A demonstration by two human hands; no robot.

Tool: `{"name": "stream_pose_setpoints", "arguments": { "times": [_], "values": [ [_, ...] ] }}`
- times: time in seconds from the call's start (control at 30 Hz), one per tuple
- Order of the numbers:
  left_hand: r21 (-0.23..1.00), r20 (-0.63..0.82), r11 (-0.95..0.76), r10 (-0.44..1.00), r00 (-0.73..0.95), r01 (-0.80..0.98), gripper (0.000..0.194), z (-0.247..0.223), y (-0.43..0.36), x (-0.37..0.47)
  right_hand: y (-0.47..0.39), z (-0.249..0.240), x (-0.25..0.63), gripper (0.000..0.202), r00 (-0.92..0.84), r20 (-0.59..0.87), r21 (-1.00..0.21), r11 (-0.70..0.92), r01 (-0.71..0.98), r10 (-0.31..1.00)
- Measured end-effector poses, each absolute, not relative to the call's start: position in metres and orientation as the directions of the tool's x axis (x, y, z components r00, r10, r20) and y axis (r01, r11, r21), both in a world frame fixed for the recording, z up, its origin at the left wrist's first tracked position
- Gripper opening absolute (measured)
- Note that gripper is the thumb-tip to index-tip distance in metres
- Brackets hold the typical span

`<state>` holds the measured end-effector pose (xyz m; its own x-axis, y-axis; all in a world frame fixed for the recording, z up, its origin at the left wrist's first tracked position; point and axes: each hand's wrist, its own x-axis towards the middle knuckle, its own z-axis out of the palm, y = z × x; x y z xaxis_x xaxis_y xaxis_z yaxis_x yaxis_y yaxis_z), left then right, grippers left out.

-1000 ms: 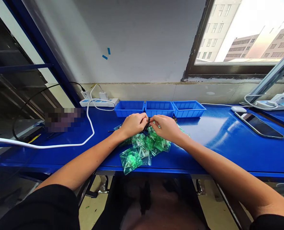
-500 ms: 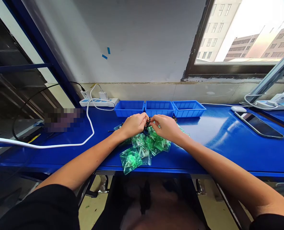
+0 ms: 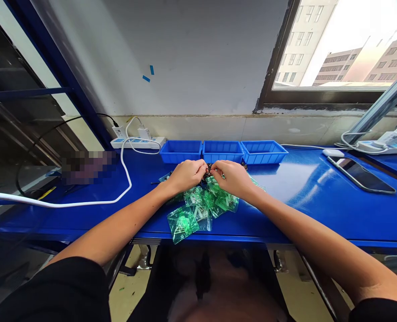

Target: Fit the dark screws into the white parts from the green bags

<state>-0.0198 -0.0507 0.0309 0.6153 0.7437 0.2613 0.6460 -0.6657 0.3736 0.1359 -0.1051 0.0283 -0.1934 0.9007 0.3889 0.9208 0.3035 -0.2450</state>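
Note:
My left hand (image 3: 189, 173) and my right hand (image 3: 231, 176) meet fingertip to fingertip over a pile of small clear-green plastic packets (image 3: 198, 201). Both hands are closed in a pinch. Small dark pieces (image 3: 208, 171) show between the fingertips, but they are too small and too covered to name. White and green parts can be seen inside the packets. One packet (image 3: 183, 223) lies at the front, its corner reaching over the table's edge. More dark bits (image 3: 244, 166) peek out behind my right hand.
Three blue plastic bins (image 3: 222, 152) stand in a row behind my hands. At the back left is a power strip (image 3: 138, 143) with a white cable (image 3: 128, 174) running across the blue table (image 3: 319, 210). A phone (image 3: 362, 174) lies at the right, beside a white charger (image 3: 333, 153).
The fingertips of my two hands have drawn very slightly apart around the dark pieces. The packets and bins have stayed in place.

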Motion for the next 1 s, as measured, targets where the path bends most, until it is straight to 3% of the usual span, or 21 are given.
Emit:
{"name": "stream_pose_setpoints", "arguments": {
  "times": [0.47, 1.0],
  "values": [
    [0.315, 0.309, -0.685, 0.728, 0.611, 0.657, 0.029, 0.0316, -0.0529, -0.0186, -0.1050, 0.0281, 0.1354, 0.013, -0.191, 0.395, -0.243, 0.302, 0.922, 0.899],
    [0.382, 0.314, -0.660, 0.751, 0.580, 0.647, 0.030, 0.0334, -0.0529, -0.0195, -0.1042, 0.0292, 0.1366, 0.013, -0.184, 0.396, -0.238, 0.294, 0.926, 0.900]
  ]
}}
